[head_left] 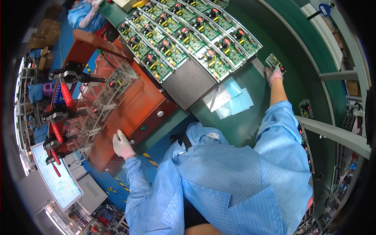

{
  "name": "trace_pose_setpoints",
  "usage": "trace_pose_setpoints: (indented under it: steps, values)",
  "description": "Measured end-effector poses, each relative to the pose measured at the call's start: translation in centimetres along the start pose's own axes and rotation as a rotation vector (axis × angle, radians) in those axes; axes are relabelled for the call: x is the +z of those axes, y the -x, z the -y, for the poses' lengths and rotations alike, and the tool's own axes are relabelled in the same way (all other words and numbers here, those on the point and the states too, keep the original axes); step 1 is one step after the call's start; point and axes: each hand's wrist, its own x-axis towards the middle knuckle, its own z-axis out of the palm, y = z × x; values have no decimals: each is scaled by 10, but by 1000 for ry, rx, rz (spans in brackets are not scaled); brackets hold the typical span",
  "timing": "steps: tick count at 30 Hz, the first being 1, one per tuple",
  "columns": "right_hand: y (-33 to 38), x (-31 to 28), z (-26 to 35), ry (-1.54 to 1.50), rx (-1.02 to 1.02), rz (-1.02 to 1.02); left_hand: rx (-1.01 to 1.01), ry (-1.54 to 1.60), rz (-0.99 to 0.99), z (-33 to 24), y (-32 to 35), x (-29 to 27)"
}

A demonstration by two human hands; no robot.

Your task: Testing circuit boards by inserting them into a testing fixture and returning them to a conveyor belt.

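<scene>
My right hand (274, 75), in a pale glove, reaches out to the right over the green bench. Its fingers are closed on the near edge of a small circuit board (275, 62) with a light-coloured side and dark and yellow parts. At the front edge of a red test fixture (135, 103) is my left hand (123, 145), also gloved. Its fingers are stretched out by the fixture's front face, near its round buttons, and hold nothing. Clear plastic parts and a board stand inside the fixture, below black toggle clamps with red handles (65, 94).
Rows of circuit boards (184, 33) in metal rails fill the bench ahead, beside a dark ribbed mat (190, 82). Blue and white sheets (239, 98) lie nearer me. Another board (305, 109) sits right, by a grey frame bar (333, 131). A monitor (56, 176) stands left; a co-worker (86, 15) sits far left.
</scene>
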Motion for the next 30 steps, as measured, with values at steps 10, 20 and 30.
trace_pose_setpoints:
  steps: [10, 20, 30]
  values:
    - [91, 29, 54, 163, -245, 459, 68, 21, -39, 17, -4, 3]
    - [266, 130, 7, 1782, -588, 969, 118, 67, -77, 24, -4, 4]
    - [275, 166, -60, 2234, -982, 910, 300, -4, -239, 46, -12, 15]
